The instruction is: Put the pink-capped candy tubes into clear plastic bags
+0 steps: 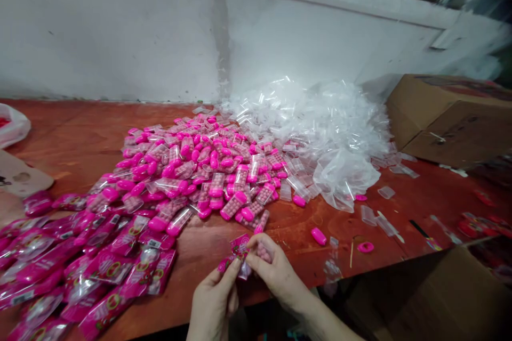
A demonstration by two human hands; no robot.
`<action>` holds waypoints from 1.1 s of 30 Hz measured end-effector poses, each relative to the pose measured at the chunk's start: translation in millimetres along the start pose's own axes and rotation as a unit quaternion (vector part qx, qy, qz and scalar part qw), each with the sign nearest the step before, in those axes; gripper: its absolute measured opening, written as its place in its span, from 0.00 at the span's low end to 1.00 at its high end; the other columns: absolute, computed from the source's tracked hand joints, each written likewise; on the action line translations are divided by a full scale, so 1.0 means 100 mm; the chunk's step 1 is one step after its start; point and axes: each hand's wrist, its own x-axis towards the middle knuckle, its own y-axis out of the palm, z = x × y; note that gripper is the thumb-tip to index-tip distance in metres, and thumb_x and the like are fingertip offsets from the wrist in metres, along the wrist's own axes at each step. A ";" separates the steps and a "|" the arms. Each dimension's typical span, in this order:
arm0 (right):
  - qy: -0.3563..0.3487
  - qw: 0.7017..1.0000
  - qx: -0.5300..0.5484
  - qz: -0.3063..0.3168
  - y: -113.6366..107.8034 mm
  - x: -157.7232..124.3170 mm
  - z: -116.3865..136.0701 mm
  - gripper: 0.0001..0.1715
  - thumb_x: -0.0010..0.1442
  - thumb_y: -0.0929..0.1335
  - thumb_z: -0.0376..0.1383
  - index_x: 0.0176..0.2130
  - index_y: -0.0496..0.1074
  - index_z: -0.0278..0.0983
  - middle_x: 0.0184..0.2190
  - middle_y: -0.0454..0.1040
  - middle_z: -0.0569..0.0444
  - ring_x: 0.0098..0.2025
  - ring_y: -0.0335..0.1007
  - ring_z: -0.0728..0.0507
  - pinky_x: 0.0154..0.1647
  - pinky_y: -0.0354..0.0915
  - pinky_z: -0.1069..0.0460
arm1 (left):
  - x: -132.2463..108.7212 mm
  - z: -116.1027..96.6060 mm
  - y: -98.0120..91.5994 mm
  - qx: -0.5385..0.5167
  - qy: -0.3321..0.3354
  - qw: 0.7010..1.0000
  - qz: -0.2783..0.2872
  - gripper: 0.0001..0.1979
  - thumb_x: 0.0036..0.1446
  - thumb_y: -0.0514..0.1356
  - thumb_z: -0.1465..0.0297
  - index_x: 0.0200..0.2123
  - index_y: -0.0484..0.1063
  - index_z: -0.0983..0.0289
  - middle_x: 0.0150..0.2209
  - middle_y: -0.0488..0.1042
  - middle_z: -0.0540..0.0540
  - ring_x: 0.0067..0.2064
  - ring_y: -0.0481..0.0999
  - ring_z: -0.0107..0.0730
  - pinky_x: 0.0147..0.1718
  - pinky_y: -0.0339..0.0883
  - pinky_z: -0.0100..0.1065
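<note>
Near the table's front edge, my left hand (218, 295) is closed on a small pink printed candy packet (240, 244), thumb pressed against it. My right hand (280, 274) meets it from the right, its thumb and fingers curled at the packet's edge. Within those fingers shows a clear candy box (263, 251) with pale pink beads, partly hidden by the hand. Just beyond the hands lies a large heap of similar clear boxes with pink caps (216, 181). To the left, filled pink packets (108, 266) are piled up.
Behind the heap sits a mound of empty clear plastic boxes and bags (312, 117). A cardboard box (448, 117) stands at the right. Loose pink caps (319, 236) and plastic pieces are scattered right of my hands. A white bag (14, 125) is at the far left.
</note>
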 end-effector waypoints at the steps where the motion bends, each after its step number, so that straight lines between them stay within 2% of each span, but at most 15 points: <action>1: -0.005 1.000 -0.012 -0.007 0.01 0.01 -0.01 0.21 0.54 0.75 0.49 0.36 0.67 0.38 0.27 0.64 0.61 0.29 0.60 0.50 0.33 0.59 0.55 | -0.01 -0.01 -0.01 -0.007 -0.004 1.000 0.019 0.28 0.33 0.74 0.48 0.21 0.72 0.66 0.08 0.53 0.41 0.12 0.47 0.15 0.13 0.41 0.23; 3: -0.009 0.999 -0.035 -0.005 0.00 0.01 -0.01 0.20 0.54 0.75 0.47 0.36 0.68 0.37 0.26 0.64 0.61 0.29 0.60 0.50 0.33 0.59 0.55 | -0.04 -0.03 -0.03 -0.017 -0.006 0.999 0.044 0.27 0.39 0.72 0.48 0.17 0.67 0.65 0.08 0.52 0.42 0.12 0.47 0.16 0.14 0.42 0.23; 6: 0.026 0.998 -0.038 0.038 -0.03 0.02 -0.04 0.22 0.56 0.74 0.47 0.41 0.68 0.37 0.23 0.65 0.63 0.25 0.60 0.52 0.28 0.58 0.56 | -0.09 -0.11 -0.06 -0.022 -0.012 0.999 0.039 0.28 0.38 0.72 0.47 0.17 0.68 0.66 0.08 0.53 0.42 0.13 0.48 0.15 0.14 0.43 0.23; 9: 0.093 0.990 0.065 0.078 -0.07 0.02 -0.08 0.27 0.58 0.72 0.51 0.48 0.64 0.38 0.27 0.71 0.61 0.19 0.60 0.53 0.18 0.53 0.59 | -0.14 -0.24 -0.07 -0.050 -0.010 0.999 -0.008 0.29 0.32 0.76 0.50 0.16 0.66 0.66 0.09 0.55 0.42 0.15 0.50 0.15 0.15 0.46 0.22; 11: 0.121 0.977 0.156 0.084 -0.09 0.03 -0.10 0.26 0.59 0.69 0.53 0.46 0.65 0.37 0.33 0.74 0.55 0.20 0.65 0.52 0.17 0.55 0.58 | -0.15 -0.32 -0.08 -0.076 0.005 0.996 -0.038 0.29 0.29 0.78 0.53 0.17 0.64 0.65 0.10 0.55 0.41 0.15 0.51 0.15 0.15 0.46 0.22; 13: 0.127 0.969 0.202 0.063 -0.09 0.04 -0.11 0.25 0.60 0.68 0.53 0.41 0.70 0.33 0.34 0.74 0.51 0.25 0.70 0.49 0.22 0.62 0.56 | -0.15 -0.37 -0.09 -0.091 0.020 0.994 -0.052 0.29 0.27 0.78 0.54 0.18 0.65 0.65 0.11 0.56 0.41 0.15 0.52 0.15 0.15 0.45 0.22; 16: 0.095 0.983 0.156 -0.016 -0.10 0.04 -0.06 0.24 0.59 0.71 0.51 0.36 0.76 0.31 0.29 0.71 0.54 0.28 0.66 0.50 0.29 0.64 0.56 | -0.14 -0.39 -0.08 -0.102 0.021 0.993 -0.055 0.28 0.29 0.78 0.55 0.20 0.67 0.65 0.12 0.57 0.41 0.15 0.52 0.16 0.14 0.45 0.22; 19: 0.053 0.993 0.081 -0.066 -0.11 0.02 -0.01 0.27 0.56 0.73 0.55 0.38 0.77 0.33 0.24 0.67 0.59 0.25 0.59 0.53 0.24 0.58 0.59 | -0.14 -0.37 -0.07 -0.119 0.021 0.991 -0.064 0.28 0.28 0.79 0.56 0.21 0.67 0.65 0.13 0.56 0.40 0.15 0.52 0.15 0.14 0.45 0.22; 21: 0.067 0.992 0.083 -0.067 -0.14 0.01 0.01 0.30 0.56 0.72 0.57 0.43 0.74 0.35 0.23 0.66 0.62 0.19 0.53 0.55 0.17 0.51 0.60 | -0.13 -0.36 -0.06 -0.134 0.018 0.989 -0.066 0.28 0.28 0.79 0.57 0.22 0.67 0.66 0.14 0.57 0.40 0.15 0.52 0.15 0.14 0.46 0.22; 23: 0.090 0.989 0.103 -0.050 -0.16 0.00 0.02 0.31 0.55 0.73 0.57 0.45 0.70 0.36 0.23 0.67 0.62 0.15 0.53 0.56 0.13 0.47 0.60 | -0.13 -0.36 -0.06 -0.147 0.011 0.987 -0.064 0.28 0.28 0.79 0.57 0.23 0.69 0.66 0.16 0.59 0.41 0.15 0.52 0.14 0.13 0.46 0.22; 26: 0.099 0.986 0.130 -0.027 -0.18 -0.04 0.00 0.29 0.52 0.76 0.52 0.40 0.65 0.36 0.25 0.74 0.58 0.18 0.64 0.53 0.15 0.56 0.60 | -0.13 -0.37 -0.04 -0.160 0.000 0.984 -0.079 0.30 0.23 0.80 0.58 0.24 0.69 0.66 0.17 0.63 0.42 0.16 0.51 0.13 0.13 0.46 0.22; 28: 0.107 0.982 0.152 -0.026 -0.17 -0.09 -0.01 0.29 0.52 0.77 0.50 0.38 0.63 0.36 0.29 0.76 0.55 0.21 0.68 0.52 0.18 0.60 0.60 | -0.13 -0.38 -0.02 -0.166 -0.002 0.982 -0.092 0.31 0.18 0.80 0.58 0.23 0.69 0.66 0.18 0.64 0.43 0.16 0.52 0.13 0.12 0.47 0.21; 33: 0.104 0.982 0.154 -0.021 -0.04 -0.23 -0.06 0.32 0.55 0.76 0.52 0.46 0.61 0.36 0.32 0.78 0.52 0.22 0.71 0.51 0.20 0.62 0.59 | -0.14 -0.35 0.06 -0.155 -0.011 0.985 -0.073 0.31 0.19 0.80 0.55 0.24 0.71 0.66 0.16 0.61 0.42 0.17 0.52 0.15 0.13 0.49 0.21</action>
